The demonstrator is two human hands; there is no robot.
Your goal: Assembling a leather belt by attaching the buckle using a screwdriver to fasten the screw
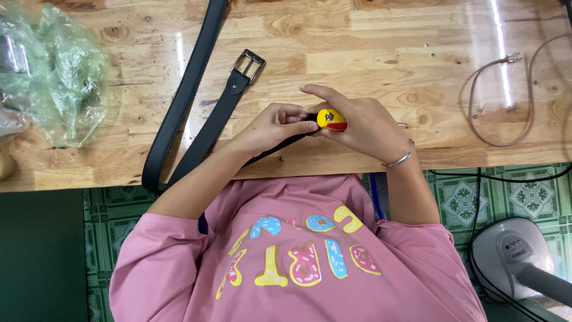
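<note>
Closest in, both hands meet at the table edge: right hand wraps a small yellow tool, left hand pinches the black belt end against it, probably steadying it. Farther out, the buckle lies flat; green plastic bag far left.

One head-worn camera, looking almost straight down from above the person.

The single view is oriented so the person's pink shirt fills the lower middle of the frame and the wooden table spans the whole upper half, its near edge running across just below mid-height. It sits close: both hands meet near the frame's centre, the forearms reach up from the lower part, and green patterned floor tiles show at lower right. No second view is present, so nothing is shared.
</note>
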